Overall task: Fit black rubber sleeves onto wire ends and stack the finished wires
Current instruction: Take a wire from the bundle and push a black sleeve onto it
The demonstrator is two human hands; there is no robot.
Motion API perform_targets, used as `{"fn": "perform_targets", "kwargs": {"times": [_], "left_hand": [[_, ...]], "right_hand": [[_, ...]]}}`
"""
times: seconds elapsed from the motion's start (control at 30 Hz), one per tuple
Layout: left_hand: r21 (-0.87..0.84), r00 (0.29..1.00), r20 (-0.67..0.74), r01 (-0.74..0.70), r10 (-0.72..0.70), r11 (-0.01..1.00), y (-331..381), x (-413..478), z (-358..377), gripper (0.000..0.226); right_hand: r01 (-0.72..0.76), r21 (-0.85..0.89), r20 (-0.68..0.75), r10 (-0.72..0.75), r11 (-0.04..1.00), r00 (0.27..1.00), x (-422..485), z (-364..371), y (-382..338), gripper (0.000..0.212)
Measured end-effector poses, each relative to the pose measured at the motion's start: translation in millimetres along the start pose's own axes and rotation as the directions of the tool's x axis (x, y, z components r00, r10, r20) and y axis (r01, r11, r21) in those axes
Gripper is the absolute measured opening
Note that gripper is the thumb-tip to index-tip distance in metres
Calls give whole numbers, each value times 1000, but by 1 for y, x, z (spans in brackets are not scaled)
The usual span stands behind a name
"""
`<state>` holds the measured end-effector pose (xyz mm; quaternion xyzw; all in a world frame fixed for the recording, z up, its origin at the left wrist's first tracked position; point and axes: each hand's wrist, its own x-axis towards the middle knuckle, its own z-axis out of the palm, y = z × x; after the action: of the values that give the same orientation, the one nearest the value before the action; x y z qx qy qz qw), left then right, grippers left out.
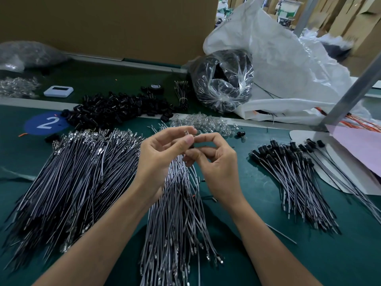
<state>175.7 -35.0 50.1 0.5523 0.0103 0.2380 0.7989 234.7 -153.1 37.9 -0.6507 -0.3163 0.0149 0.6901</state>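
My left hand (162, 153) pinches a grey wire near its metal terminal (186, 133), which sticks up above the fingers. My right hand (216, 162) holds a small black rubber sleeve (192, 145) against that wire end; fingers hide most of the sleeve. Both hands hover over a bundle of bare grey wires (177, 213). A larger heap of bare wires (78, 178) lies at the left. Finished wires with black sleeves (292, 174) are stacked at the right. Loose black sleeves (119, 108) are piled at the back.
Clear small bulbs (202, 122) lie behind the hands. A plastic bag of black parts (224, 83) and a big white sack (278, 69) stand at the back right. A white device (58, 91), a tape roll (155, 87), a blue "2" sticker (46, 122) and a metal post (354, 87) are around.
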Motion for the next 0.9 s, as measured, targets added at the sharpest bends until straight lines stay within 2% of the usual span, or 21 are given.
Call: {"fn": "perform_targets", "kwargs": {"times": [0.07, 0.17, 0.5, 0.73, 0.9], "left_hand": [[-13, 996, -62, -62, 61, 998, 2, 2, -1, 13], [-37, 993, -107, -57, 53, 998, 1, 3, -2, 18], [-49, 999, -41, -26, 24, 998, 0, 4, -4, 10], [-77, 996, -90, -28, 21, 997, 2, 4, -4, 15], [-51, 998, -69, -15, 11, 999, 0, 4, -3, 12]], "right_hand": [[3, -7, 9, -3, 1000, 1000, -1, 0, 0, 20], [10, -11, -8, -10, 1000, 1000, -2, 1, 0, 20], [32, -46, -43, -34, 998, 999, -1, -2, 0, 16], [60, -165, -13, -62, 985, 998, -1, -3, 0, 5], [62, -160, -22, -66, 985, 998, -3, -1, 0, 11]]}}
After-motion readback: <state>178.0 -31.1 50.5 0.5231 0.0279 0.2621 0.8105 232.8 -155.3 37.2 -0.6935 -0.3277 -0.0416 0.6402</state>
